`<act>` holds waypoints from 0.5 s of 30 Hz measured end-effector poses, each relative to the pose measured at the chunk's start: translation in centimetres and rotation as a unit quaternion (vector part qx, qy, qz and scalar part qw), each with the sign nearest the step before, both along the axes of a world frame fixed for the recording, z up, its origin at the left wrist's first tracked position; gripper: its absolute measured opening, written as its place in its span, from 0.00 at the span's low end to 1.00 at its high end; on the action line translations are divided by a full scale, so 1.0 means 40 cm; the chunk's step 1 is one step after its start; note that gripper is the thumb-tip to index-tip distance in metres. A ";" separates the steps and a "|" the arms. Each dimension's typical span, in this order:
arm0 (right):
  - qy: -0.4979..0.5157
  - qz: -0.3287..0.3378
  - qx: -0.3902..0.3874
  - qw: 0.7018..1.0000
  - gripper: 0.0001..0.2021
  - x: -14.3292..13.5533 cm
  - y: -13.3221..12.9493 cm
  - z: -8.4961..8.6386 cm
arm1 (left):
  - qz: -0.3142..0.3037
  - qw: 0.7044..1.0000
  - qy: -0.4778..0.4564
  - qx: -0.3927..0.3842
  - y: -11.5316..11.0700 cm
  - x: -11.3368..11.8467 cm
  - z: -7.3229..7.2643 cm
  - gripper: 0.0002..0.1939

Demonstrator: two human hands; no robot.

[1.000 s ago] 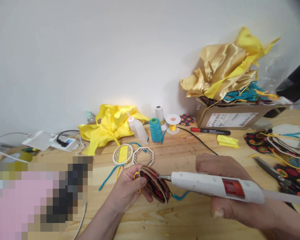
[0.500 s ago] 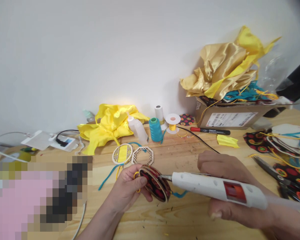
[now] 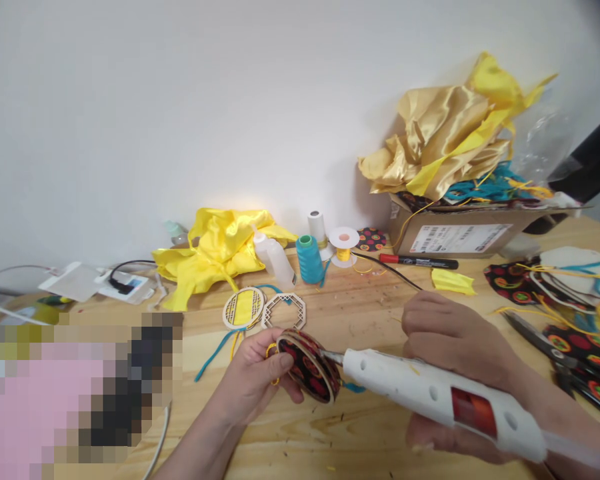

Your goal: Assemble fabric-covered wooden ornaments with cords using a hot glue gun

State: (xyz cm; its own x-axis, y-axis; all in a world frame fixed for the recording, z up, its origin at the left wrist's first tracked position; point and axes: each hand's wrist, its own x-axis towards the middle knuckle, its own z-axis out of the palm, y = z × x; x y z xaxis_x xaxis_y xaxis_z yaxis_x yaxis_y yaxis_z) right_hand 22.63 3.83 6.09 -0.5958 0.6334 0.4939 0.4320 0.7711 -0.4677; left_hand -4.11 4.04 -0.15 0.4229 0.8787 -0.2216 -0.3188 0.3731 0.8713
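Between the thumb and fingers of my left hand (image 3: pixel 263 373) is a round fabric-covered piece (image 3: pixel 307 370), dark with a red and orange pattern and rimmed with pale wood. It is held on edge, tilted above the table. My right hand (image 3: pixel 460 360) grips a white hot glue gun (image 3: pixel 420 387) with a red window in its side. The gun's metal nozzle points left and meets the edge of the round piece; whether glue is coming out cannot be made out. Left of the piece hangs a yellow cord, and a teal ribbon (image 3: pixel 353 387) shows at its right.
Two wooden lattice frames, one round (image 3: pixel 243 308) and one octagonal (image 3: pixel 284 311), lie beyond my left hand. Behind them stand a teal thread spool (image 3: pixel 310 259) and a squeeze bottle (image 3: pixel 277 260). Scissors (image 3: pixel 540 340) lie at right, below a cardboard box (image 3: pixel 445 230) of fabric.
The rear of the glue gun has dropped and swung toward me, with my right hand shifting with it. The nozzle stays at the round piece's edge. My left hand has barely moved.
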 end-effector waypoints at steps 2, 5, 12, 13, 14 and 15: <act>-0.005 0.001 0.011 1.000 0.24 0.004 0.002 -0.003 | 0.001 1.000 0.000 0.001 0.000 0.001 -0.001 0.12; -0.011 -0.002 0.029 1.000 0.24 0.008 0.003 -0.007 | 0.003 1.000 0.004 -0.001 0.000 0.001 -0.001 0.12; -0.029 -0.001 0.041 0.999 0.25 0.010 0.002 -0.002 | 0.007 1.000 0.015 -0.009 -0.001 -0.002 0.001 0.12; -0.033 0.000 0.040 0.999 0.25 0.010 0.001 0.000 | 0.007 1.000 0.015 -0.007 -0.002 -0.002 0.002 0.12; -0.039 0.002 0.039 0.999 0.25 0.011 0.001 0.002 | 0.007 1.000 0.016 -0.005 -0.002 -0.001 0.002 0.12; -0.043 0.005 0.038 0.998 0.25 0.011 0.001 0.005 | 0.008 1.000 0.015 -0.003 -0.002 -0.001 0.002 0.12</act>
